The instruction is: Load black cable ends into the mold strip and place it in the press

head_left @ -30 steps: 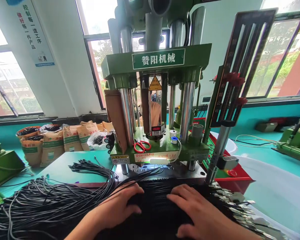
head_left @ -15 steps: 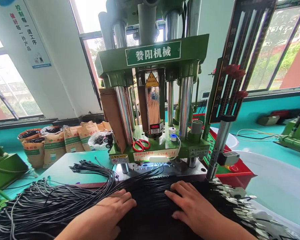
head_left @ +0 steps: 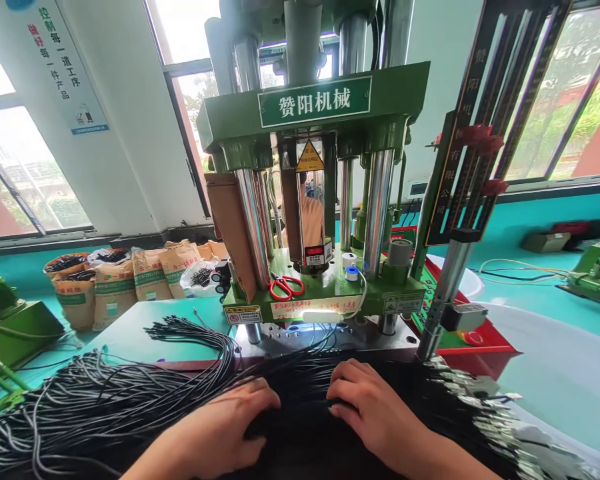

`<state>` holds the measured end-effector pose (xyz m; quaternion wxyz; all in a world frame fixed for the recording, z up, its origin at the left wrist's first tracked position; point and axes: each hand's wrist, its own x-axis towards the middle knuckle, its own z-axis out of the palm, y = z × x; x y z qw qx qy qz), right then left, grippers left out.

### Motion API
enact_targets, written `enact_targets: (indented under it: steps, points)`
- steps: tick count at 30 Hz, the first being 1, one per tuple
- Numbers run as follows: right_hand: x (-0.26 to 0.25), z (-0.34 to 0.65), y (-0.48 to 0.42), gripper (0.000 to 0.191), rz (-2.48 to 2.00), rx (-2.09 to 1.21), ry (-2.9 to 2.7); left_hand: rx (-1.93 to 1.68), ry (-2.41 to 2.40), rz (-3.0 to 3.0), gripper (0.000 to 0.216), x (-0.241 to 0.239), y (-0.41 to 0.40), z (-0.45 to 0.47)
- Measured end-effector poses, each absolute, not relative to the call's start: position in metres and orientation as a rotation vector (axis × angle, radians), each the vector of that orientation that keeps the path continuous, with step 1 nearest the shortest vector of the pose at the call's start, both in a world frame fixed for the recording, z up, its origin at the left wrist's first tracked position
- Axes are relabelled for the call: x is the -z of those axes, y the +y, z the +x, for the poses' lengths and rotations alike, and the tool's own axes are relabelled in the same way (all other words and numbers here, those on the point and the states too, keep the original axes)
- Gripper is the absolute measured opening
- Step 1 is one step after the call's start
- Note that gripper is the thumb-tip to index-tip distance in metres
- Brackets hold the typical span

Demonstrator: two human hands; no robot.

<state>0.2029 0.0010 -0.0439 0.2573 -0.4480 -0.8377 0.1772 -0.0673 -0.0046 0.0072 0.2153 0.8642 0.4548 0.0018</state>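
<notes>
A thick mass of black cables (head_left: 95,400) spreads across the bench in front of me. On its left part my left hand (head_left: 235,423) is closed over cables, fingers bent down among them and thumb lower; the fingertips are partly hidden. To the right, my right hand (head_left: 367,407) curls its fingers and thumb into the same mass, gripping cables. Between the hands the cables (head_left: 305,420) run in a dark, blurred band. Pale, shiny metal-looking cable ends (head_left: 480,407) lie at the right. Another tied-looking cable bunch (head_left: 190,330) bends over the left tabletop.
A green press (head_left: 315,100) with steel columns stands straight ahead. Red-handled scissors (head_left: 287,287) and a small white roll with a blue core (head_left: 351,273) rest on its bed. A red tray (head_left: 480,347) and white tub (head_left: 570,373) are at the right; paper sacks (head_left: 113,287) stand back left.
My right hand's spread fingers have curled in and drawn closer together on the cables. My left hand's thumb shows more clearly. The view has shifted slightly, moving the scene right.
</notes>
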Motion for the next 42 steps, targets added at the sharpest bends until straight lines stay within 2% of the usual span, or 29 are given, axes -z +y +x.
enact_targets:
  steps: [2, 4, 7, 12, 15, 20, 24, 35, 38, 42]
  points:
    - [0.04, 0.202, 0.001, 0.009, -1.231, -0.496, -2.273, -0.013, 1.332, 2.372, 0.046, -0.001, -0.005, -0.063]
    - [0.04, 0.201, 0.001, 0.008, -1.243, -0.521, -2.291, -0.023, 1.373, 2.373, 0.027, 0.0, -0.004, -0.062]
    - [0.042, 0.196, -0.001, 0.025, -1.252, -0.522, -2.33, -0.037, 1.353, 2.375, 0.011, -0.001, 0.001, -0.063]
    - [0.046, 0.18, 0.001, 0.027, -1.249, -0.399, -2.369, -0.137, 1.322, 2.337, 0.022, 0.003, 0.003, -0.065]
    - [0.046, 0.173, 0.005, 0.011, -1.235, -0.364, -2.41, -0.162, 1.378, 2.318, 0.019, 0.009, 0.001, -0.063]
    - [0.042, 0.171, 0.011, 0.003, -1.29, -0.578, -2.324, -0.195, 1.424, 2.311, 0.021, 0.017, 0.0, -0.054]
    - [0.035, 0.171, 0.015, 0.007, -1.339, -0.715, -2.233, -0.239, 1.423, 2.305, 0.022, 0.018, 0.0, -0.046]
    - [0.026, 0.186, 0.02, 0.01, -1.389, -0.565, -2.47, -0.252, 1.529, 2.262, 0.014, 0.014, 0.002, -0.04]
    - [0.028, 0.19, 0.023, 0.018, -1.411, -0.544, -2.521, -0.229, 1.494, 2.307, 0.017, 0.017, 0.002, -0.037]
    - [0.03, 0.189, 0.021, 0.01, -1.463, -0.553, -2.486, -0.187, 1.504, 2.335, 0.028, 0.02, 0.002, -0.036]
